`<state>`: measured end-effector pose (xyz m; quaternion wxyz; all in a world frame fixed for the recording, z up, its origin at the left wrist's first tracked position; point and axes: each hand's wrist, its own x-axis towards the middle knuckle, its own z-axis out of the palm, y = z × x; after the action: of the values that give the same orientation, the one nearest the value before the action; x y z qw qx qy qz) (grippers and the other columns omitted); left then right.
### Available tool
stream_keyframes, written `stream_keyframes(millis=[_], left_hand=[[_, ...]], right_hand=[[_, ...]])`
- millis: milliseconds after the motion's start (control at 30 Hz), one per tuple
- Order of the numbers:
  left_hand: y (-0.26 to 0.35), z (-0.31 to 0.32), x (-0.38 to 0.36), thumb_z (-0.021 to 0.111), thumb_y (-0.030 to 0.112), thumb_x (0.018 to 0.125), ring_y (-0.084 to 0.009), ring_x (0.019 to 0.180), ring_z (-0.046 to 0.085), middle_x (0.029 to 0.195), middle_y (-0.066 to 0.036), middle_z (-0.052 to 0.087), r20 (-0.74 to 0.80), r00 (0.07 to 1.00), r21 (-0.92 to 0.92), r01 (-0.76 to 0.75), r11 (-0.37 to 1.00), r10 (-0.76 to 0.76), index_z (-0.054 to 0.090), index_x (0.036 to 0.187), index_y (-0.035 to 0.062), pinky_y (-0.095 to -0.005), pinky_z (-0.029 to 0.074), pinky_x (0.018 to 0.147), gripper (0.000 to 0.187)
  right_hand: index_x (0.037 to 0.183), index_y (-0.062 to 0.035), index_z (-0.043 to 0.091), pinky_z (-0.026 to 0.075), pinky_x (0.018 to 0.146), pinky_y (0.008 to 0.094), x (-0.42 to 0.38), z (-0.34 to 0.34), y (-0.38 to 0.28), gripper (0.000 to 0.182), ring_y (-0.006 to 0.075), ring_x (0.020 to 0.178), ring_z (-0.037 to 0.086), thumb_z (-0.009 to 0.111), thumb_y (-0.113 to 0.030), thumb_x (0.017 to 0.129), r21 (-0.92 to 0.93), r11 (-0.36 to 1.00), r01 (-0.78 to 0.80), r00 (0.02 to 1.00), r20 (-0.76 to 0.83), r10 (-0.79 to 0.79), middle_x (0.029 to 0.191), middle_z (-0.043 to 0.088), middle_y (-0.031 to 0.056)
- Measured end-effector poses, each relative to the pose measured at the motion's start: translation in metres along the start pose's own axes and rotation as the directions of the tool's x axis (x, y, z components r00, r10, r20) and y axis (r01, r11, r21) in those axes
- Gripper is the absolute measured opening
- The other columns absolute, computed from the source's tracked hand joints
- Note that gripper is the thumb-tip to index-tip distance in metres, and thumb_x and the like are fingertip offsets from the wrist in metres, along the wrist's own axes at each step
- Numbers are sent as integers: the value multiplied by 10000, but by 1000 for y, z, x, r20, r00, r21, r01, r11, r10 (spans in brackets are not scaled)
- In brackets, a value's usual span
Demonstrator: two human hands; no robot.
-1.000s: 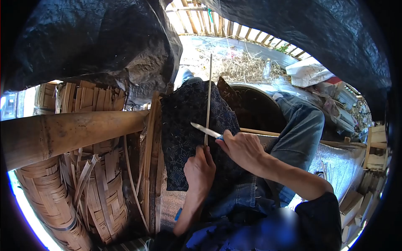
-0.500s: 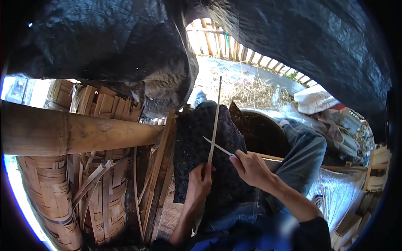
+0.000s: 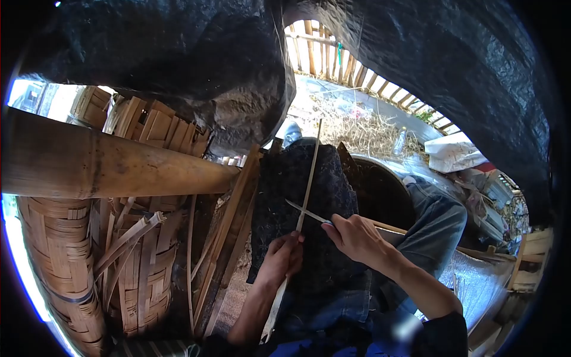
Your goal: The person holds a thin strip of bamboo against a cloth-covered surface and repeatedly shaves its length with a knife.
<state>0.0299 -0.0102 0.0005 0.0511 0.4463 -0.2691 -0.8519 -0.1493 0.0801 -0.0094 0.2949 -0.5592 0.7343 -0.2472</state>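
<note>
Tub (image 3: pixel 383 193) beside patterned cloth (image 3: pixel 279 178) shows only shadow inside.

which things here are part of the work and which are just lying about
In use: knife, in the right hand; thin strip, in the left hand; dark cloth, beneath them.

Lying about: clear bottle; straw; crumpled white sheet.

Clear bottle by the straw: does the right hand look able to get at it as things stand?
Probably not: the bottle lies well ahead, beyond the dark round tub, and the right hand is gripping the knife, its blade across the thin strip.
</note>
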Motion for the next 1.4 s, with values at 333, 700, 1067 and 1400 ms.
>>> stream_keyframes(millis=[333,700,1067,1400], left_hand=[[-6,5,-4,422,286,994,-41,366,277,528,60,330,-35,999,47,-6,999,8,528,906,72,-209,211,337,254],[1,1,-3,416,250,994,-44,346,250,521,58,316,-28,997,-188,69,980,-76,532,910,75,-207,204,337,226],[-1,5,-7,394,209,997,-27,342,234,533,75,303,-38,999,-99,20,995,-24,506,911,78,-194,203,330,193],[0,4,-42,409,265,999,-33,334,234,491,66,274,-74,990,-127,107,986,-117,503,895,65,-205,196,317,244]], right_hand=[[705,-8,524,446,399,426,47,7,28,380,370,452,574,486,-286,961,-124,986,-113,988,-121,98,497,538,190],[673,-12,488,380,394,428,9,2,5,362,372,416,513,532,-248,943,99,988,-116,989,102,106,475,481,185],[604,-21,510,429,444,449,67,1,44,434,380,493,567,502,-274,957,-17,1000,-22,995,-102,20,524,528,213],[715,-3,538,415,422,360,132,-3,74,417,228,369,462,410,-283,997,43,986,-160,986,48,158,462,471,122]])
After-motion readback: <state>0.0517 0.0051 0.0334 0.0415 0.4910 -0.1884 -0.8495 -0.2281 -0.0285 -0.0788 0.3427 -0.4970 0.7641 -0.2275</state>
